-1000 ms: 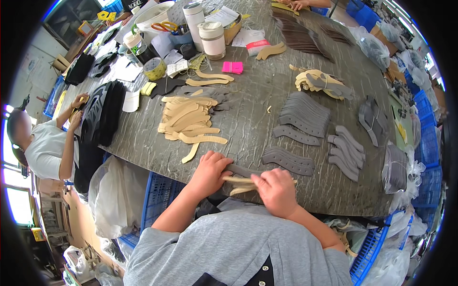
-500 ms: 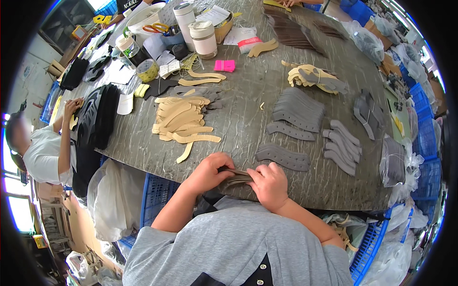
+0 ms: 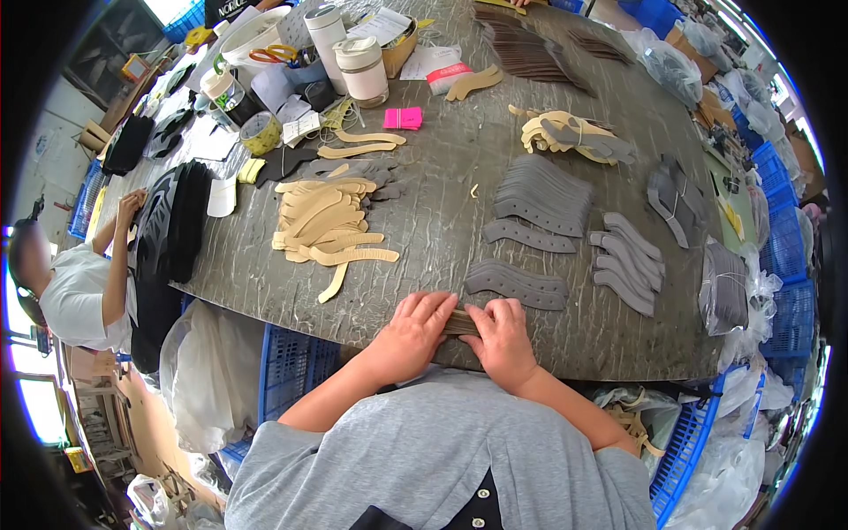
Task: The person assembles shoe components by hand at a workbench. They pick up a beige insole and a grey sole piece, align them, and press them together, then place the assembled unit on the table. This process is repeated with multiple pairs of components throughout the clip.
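Head view: your left hand (image 3: 411, 334) and right hand (image 3: 503, 340) both have fingers closed on a small stack of thin brownish-grey strips (image 3: 461, 323), one hand per end. Stack sits between your fingertips, over the near table edge; can't tell if it touches the top. Most of it is hidden by your hands.

Just beyond your right fingertips: short row of curved grey flat strips with small holes (image 3: 517, 287). Farther right of those fingers: overlapping wavy grey strips (image 3: 627, 265). Past your left fingers, ahead and left: loose pile of curved beige flat strips (image 3: 322, 221), one strip sticking out toward you.

Straight beyond your right fingers, behind the short row: larger fanned stack of grey holed strips (image 3: 543, 194). Farther out, right of your fingers: mixed beige-and-grey curved bundle (image 3: 574, 137). Well beyond your left fingers: bright pink rectangular pack (image 3: 403, 118). Farthest, ahead of your right fingers: fanned dark-brown strips (image 3: 530, 53).
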The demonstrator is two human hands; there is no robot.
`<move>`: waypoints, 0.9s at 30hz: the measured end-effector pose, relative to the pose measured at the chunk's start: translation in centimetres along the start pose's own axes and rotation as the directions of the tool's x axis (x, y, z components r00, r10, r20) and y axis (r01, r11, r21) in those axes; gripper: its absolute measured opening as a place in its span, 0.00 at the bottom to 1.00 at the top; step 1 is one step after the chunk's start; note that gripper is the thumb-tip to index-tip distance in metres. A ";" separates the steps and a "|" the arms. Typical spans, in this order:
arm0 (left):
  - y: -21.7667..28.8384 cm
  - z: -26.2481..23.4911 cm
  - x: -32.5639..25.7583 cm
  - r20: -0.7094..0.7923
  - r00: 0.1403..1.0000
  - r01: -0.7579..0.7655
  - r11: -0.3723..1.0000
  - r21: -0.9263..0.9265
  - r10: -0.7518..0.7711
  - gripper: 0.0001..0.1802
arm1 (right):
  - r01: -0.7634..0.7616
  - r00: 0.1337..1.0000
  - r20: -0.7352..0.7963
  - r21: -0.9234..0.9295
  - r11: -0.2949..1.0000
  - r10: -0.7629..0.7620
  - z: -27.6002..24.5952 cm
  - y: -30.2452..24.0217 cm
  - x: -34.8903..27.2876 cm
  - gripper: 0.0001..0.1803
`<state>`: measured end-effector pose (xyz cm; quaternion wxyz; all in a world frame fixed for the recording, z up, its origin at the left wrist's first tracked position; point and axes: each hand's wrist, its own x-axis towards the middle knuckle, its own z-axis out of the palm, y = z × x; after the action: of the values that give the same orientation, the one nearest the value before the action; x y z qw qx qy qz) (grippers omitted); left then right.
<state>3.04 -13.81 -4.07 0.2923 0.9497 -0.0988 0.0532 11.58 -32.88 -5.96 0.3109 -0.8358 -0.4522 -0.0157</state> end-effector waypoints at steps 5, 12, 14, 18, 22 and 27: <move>-0.4 0.9 0.4 -0.054 0.990 0.135 0.984 0.114 -0.129 0.34 | 0.002 1.000 0.013 -0.049 0.999 -0.002 -0.1 0.1 -0.1 0.25; -0.4 1.1 0.4 -0.046 0.996 0.075 0.997 0.012 -0.074 0.28 | 0.072 0.997 -0.027 0.028 0.997 -0.071 -0.6 0.8 -0.2 0.23; -0.2 1.0 0.8 -0.155 0.977 0.136 0.989 -0.066 -0.145 0.25 | 0.081 0.995 -0.067 0.089 0.993 -0.075 -0.7 1.1 0.0 0.23; -1.2 0.9 1.4 -0.363 0.766 0.183 0.721 -0.669 -0.531 0.24 | 0.014 0.963 -0.269 -0.008 1.000 -0.015 -2.5 0.6 0.8 0.24; 0.7 1.5 5.5 -0.054 0.697 -0.096 -0.018 -0.995 -0.715 0.25 | 0.086 0.934 -0.330 -0.159 0.984 -0.135 -3.1 0.1 2.6 0.23; 0.9 0.3 9.8 0.187 0.605 -0.311 -0.446 -0.839 -0.774 0.35 | 0.077 0.888 -0.429 -0.222 0.972 -0.168 -3.1 -0.2 3.6 0.22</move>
<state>12.39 -16.23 -2.30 0.9265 0.1586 0.2898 0.1803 14.41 -31.79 -2.23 0.3193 -0.8064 -0.4176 -0.2710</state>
